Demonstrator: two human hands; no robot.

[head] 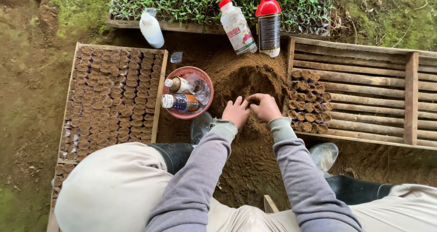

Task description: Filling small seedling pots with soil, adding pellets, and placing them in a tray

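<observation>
Both hands meet at the foot of a mound of brown soil (248, 79); the left hand (236, 112) lies knuckles up, its fingers held together and curled down into the loose earth; the right hand (265, 107) sits just beside it, touching it at the fingertips, its fingers bent and drawn together around something small at the soil's surface, though what lies between them cannot be told from here. Beyond the fingertips the mound rises, and past it stand a white bottle with a red cap (236, 28) and a dark bottle with a red cap (268, 25), close beside each other; a white squeeze bottle (151, 29) stands well off to the left of them, before a tray of green seedlings (200, 2). Left of the left hand's fingers, near but apart, sits a reddish bowl (203, 107) holding two small bottles and a clear bag; further left lies a wooden tray packed with soil-filled pots (114, 95). Just right of the right hand's fingers a slatted wooden tray (364, 72) holds a small cluster of filled pots (309, 102) at its near end.
</observation>
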